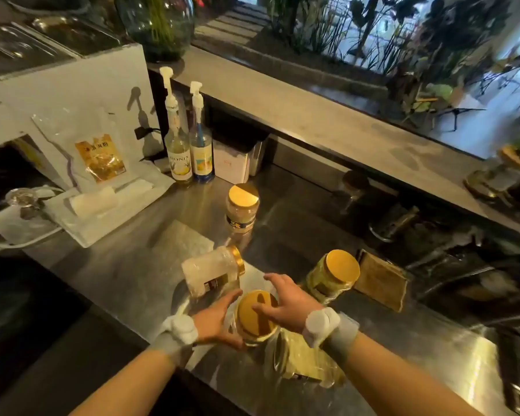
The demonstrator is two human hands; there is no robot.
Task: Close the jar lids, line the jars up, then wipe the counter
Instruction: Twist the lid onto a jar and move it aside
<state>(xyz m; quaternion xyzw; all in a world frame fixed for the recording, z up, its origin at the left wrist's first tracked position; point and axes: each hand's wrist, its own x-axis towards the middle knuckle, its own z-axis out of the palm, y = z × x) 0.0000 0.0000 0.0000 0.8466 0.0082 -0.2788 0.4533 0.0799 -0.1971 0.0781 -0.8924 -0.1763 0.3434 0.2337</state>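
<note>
Several gold-lidded jars are on the steel counter (282, 223). One jar (242, 210) stands upright at the back. A jar of white contents (212, 273) lies on its side left of centre. A greenish jar (333, 276) stands to the right. At the front, my left hand (215, 321) grips the side of a jar (254, 340). My right hand (285, 301) has straight fingers, and its thumb lies on that jar's gold lid (252, 319). Another jar (303, 360) with yellow contents lies on its side under my right wrist.
A brown cloth (382, 279) lies right of the greenish jar. Two pump syrup bottles (179, 151) and a white box (231, 163) stand at the back. A white tray (108, 211) with folded towels sits at the left. A raised ledge (312, 115) runs behind the counter.
</note>
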